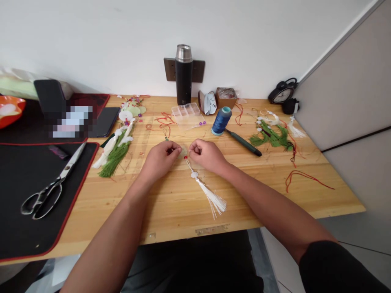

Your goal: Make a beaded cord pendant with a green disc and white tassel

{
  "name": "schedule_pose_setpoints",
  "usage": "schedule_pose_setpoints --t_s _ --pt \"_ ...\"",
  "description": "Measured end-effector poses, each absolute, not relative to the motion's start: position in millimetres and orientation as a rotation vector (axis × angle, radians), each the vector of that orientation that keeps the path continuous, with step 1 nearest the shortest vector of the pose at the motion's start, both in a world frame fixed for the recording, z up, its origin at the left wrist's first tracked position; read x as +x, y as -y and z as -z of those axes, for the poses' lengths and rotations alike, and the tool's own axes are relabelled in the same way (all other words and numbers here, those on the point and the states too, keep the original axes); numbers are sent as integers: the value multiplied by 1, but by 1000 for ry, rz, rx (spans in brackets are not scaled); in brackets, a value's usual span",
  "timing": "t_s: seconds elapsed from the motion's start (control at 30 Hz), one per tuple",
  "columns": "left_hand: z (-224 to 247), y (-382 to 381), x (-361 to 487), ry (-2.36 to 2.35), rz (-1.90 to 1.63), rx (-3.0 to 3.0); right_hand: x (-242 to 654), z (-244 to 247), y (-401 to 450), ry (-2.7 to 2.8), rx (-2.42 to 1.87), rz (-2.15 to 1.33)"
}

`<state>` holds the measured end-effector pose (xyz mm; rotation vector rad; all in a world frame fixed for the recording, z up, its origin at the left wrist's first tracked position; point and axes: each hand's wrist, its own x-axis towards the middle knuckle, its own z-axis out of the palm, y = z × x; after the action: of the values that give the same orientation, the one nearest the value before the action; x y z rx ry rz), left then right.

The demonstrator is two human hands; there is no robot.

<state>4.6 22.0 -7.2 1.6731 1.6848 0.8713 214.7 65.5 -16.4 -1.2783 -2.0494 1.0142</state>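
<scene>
We have the fingers of our left hand [163, 158] pinched on the left edge of a pale disc [183, 152], while those of our right hand [207, 154] curl just beside its right edge, and we cannot tell whether they grip a thread. The disc lies between both hands, nearer the left, and from the red bead [185, 157] at its near edge a white tassel [210, 193] hangs off, its long axis slanting near and right across the surface [171, 211]. Beyond the right hand, far and right, we see a blue spool [222, 123].
</scene>
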Motion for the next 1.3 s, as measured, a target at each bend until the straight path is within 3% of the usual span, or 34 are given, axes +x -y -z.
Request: schedule_pose_setpoints --t_s 0.37,1.3 --pt "4 -23 2 -1447 -917 1435 214 23 -61 2096 -1136 -981" --pt "7 -23 2 -1507 -956 1354 217 34 -66 1807 -1011 -1179"
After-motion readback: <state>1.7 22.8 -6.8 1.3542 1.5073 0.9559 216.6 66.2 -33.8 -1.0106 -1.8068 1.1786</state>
